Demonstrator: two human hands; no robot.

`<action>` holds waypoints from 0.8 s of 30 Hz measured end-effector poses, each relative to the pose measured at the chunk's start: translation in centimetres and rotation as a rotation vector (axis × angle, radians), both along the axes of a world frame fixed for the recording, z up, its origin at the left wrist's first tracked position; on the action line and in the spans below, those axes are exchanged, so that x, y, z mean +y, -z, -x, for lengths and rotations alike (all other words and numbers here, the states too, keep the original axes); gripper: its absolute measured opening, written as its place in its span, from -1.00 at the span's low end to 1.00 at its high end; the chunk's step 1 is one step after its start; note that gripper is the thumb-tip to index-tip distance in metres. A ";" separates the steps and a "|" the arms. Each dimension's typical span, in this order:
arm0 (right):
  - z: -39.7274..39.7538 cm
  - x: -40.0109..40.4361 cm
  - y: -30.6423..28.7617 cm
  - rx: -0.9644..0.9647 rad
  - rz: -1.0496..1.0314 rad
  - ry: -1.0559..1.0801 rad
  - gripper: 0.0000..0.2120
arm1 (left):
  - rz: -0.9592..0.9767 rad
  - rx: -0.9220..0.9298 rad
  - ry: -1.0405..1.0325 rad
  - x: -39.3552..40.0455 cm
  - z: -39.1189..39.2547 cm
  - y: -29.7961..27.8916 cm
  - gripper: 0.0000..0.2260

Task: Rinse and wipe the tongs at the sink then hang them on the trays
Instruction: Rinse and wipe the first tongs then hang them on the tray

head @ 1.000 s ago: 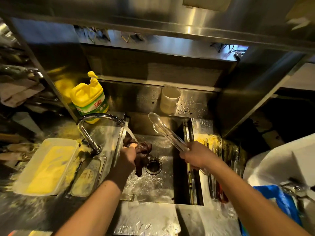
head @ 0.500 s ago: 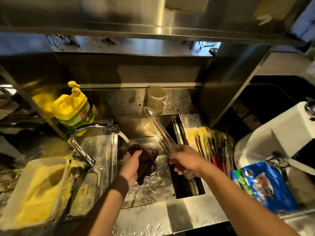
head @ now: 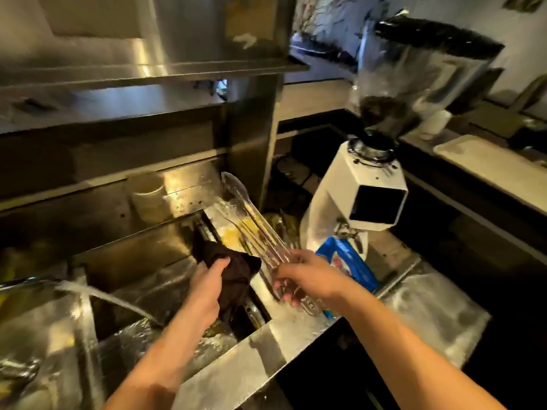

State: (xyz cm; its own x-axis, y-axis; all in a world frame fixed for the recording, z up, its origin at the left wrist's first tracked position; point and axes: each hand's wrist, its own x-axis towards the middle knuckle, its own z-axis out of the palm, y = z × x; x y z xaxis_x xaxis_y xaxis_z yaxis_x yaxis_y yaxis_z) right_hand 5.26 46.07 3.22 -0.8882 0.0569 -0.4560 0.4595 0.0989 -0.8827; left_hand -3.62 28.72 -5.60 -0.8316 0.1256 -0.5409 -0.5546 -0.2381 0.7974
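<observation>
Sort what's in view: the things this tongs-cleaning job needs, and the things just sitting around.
Job: clear tongs in right hand; dark cloth in left hand; sink; running water.

Lying about: coffee grinder; blue packet; pale cup; white tray.

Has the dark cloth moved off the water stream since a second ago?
Yes. The dark cloth in the left hand has gone rightward, from under the water stream to the sink's right edge beside the tongs.
</observation>
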 end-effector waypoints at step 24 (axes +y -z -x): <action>-32.2 42.9 -8.0 0.058 -0.097 1.105 -0.69 | -0.151 0.139 0.805 49.1 -26.0 -7.6 -0.91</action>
